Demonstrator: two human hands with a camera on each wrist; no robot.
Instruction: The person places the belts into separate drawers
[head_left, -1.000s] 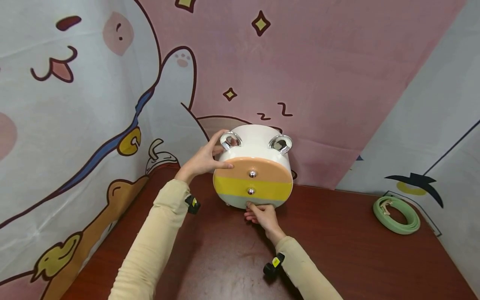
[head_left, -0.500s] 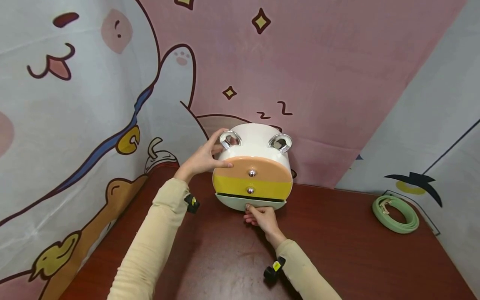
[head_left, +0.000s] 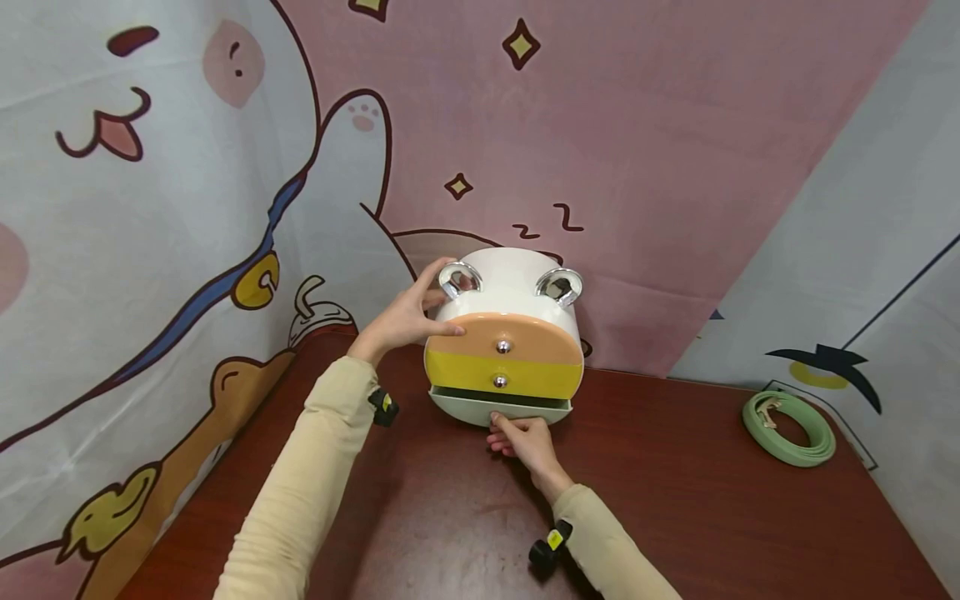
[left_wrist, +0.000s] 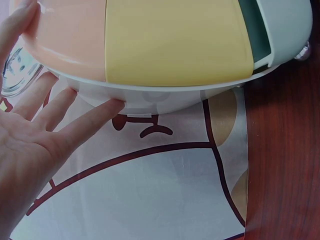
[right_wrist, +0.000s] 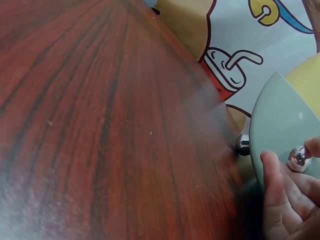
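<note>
We see the round white plastic drawer box with silver ears standing at the back of the dark red wooden surface, its pale green bottom drawer partly drawn out. Our right hand pinches that drawer's chrome knob; our left hand rests with straight fingers against the box's side. A hard pull could slide the drawer right out or drag the light box forward.
</note>
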